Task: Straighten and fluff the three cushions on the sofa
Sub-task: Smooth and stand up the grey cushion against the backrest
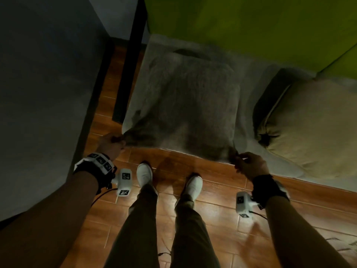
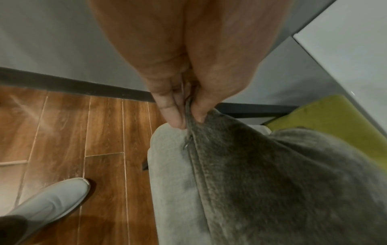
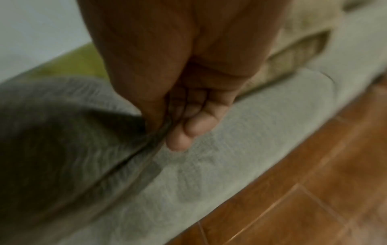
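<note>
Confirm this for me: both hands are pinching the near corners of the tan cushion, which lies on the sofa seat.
Not quite: the cushion being pinched is the grey plush cushion, not the tan one. The head view shows the left hand and right hand each pinching a near corner of it on the sofa seat; the tan cushion lies untouched further right.

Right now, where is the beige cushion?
In the head view the beige cushion lies on the sofa seat, right of the grey cushion that both hands pinch.
</note>
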Tool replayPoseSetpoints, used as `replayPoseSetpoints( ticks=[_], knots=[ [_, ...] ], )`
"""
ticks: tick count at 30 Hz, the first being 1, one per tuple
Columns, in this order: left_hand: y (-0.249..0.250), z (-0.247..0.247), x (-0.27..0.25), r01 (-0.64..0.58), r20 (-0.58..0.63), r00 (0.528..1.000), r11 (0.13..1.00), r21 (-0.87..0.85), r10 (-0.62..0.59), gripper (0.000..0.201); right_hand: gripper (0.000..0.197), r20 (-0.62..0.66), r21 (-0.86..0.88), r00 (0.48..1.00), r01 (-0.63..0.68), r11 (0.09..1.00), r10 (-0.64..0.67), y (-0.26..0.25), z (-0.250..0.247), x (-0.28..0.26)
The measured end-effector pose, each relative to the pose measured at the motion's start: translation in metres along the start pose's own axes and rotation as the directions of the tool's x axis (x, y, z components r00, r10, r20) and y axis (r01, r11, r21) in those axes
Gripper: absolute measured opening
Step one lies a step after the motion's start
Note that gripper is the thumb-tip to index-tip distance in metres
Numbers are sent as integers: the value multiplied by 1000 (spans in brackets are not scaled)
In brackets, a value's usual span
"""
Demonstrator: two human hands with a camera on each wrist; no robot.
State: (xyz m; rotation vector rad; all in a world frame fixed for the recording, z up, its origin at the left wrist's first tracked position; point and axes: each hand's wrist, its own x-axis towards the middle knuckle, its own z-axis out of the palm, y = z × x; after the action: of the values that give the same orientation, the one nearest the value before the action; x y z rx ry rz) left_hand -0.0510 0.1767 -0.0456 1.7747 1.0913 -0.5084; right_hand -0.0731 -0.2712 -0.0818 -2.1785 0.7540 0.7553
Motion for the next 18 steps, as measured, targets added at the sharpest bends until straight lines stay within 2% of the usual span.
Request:
replayPoseSetpoints(
  ticks=[2, 4, 5, 6, 7, 8, 9, 10, 11, 12, 14, 16, 18],
  knots=[
    [5, 4, -4, -58, 6, 998, 988, 146, 58, 35, 33, -118, -259, 990, 45, 965, -78, -13, 4, -11],
    [15, 10, -15, -135, 1, 990, 944, 301, 142, 59, 41, -251, -334, 936, 157, 930, -248, -26, 11, -25],
    [23, 15, -23, -218, 7, 973, 914, 342, 229, 67, 49, -302, -341, 892, 229, 912, -337, -36, 15, -33],
    [31, 22, -31, -349, 31, 930, 856, 381, 365, 72, 56, -325, -363, 851, 291, 885, -413, -46, 20, -39],
    [40, 32, -39, -491, 82, 855, 748, 446, 512, 80, 62, -314, -403, 821, 339, 850, -476, -58, 26, -43],
    [47, 44, -40, -605, 156, 761, 600, 524, 630, 88, 66, -279, -427, 808, 380, 820, -520, -72, 33, -45],
    [56, 58, -40, -675, 238, 665, 433, 597, 708, 95, 68, -245, -441, 796, 416, 795, -553, -89, 41, -45],
    [64, 73, -35, -705, 311, 589, 287, 648, 746, 98, 70, -216, -444, 782, 455, 772, -585, -105, 50, -42],
    [73, 87, -27, -710, 367, 539, 174, 683, 758, 98, 72, -200, -443, 768, 483, 755, -609, -119, 59, -37],
    [81, 98, -21, -697, 402, 517, 100, 710, 756, 97, 72, -185, -434, 766, 499, 750, -616, -130, 70, -29],
    [89, 120, 2, -664, 456, 522, 8, 748, 721, 96, 74, -183, -412, 804, 460, 787, -566, -134, 91, -5],
    [82, 136, 28, -639, 484, 547, -33, 768, 683, 96, 76, -199, -416, 835, 402, 816, -513, -124, 111, 19],
    [68, 148, 47, -629, 497, 569, -42, 776, 655, 97, 76, -192, -427, 836, 401, 811, -515, -110, 125, 37]
  ],
)
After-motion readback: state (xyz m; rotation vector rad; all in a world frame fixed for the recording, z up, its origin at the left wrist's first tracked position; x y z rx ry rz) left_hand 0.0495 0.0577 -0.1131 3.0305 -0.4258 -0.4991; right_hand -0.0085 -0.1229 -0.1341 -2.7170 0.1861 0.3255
